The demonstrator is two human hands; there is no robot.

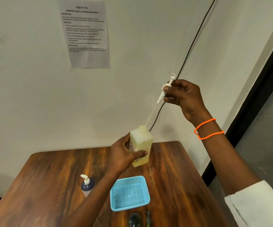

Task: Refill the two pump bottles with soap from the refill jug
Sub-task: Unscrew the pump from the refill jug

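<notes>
head view: left hand (pixel 126 154) clamps yellow soap bottle (pixel 141 145); right hand (pixel 184 99) pinches lifted pump (pixel 166 89); blue basket (pixel 130 193) holds nothing.

A jug (pixel 140 145) is held above the far part of the table (pixel 50 174) by the left hand (pixel 124 153). A pump head (pixel 167 87) is held at its 1 o'clock by the right hand (pixel 185 99). A basket (pixel 130 193) is set at the jug's 6 o'clock, a pump bottle (pixel 87 185) at 8 o'clock. A second bottle (pixel 135 220) is placed at the near edge.
</notes>
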